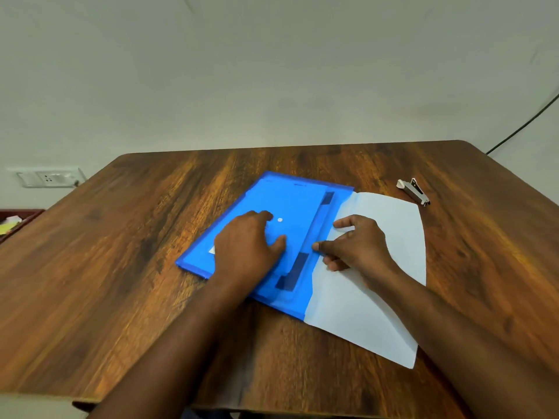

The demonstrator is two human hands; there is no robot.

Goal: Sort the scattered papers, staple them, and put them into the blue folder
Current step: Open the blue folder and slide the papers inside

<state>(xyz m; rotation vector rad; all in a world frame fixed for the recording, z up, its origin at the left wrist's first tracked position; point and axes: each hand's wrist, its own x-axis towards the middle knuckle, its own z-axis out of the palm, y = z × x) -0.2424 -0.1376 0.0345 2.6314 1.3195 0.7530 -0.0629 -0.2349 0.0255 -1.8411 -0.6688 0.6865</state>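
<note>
The blue folder point(298, 204) lies flat in the middle of the wooden table point(136, 237), its opening facing right. A stack of white papers point(390, 237) sticks partway out of that opening, the rest hidden inside. My left hand point(246, 243) rests palm down on the folder's cover, fingers spread beside the white snap button point(279, 220). My right hand point(357, 244) sits on the papers at the folder's mouth, thumb and bent fingers touching the sheets' edge. A small silver and white stapler point(413, 191) lies on the table beyond the papers, to the right.
The table's near edge point(136, 400) runs along the bottom of the view. A wall socket point(48, 178) is at the far left, with a tray of coloured slips point(10, 223) below it. A dark cable point(520, 128) hangs at the far right.
</note>
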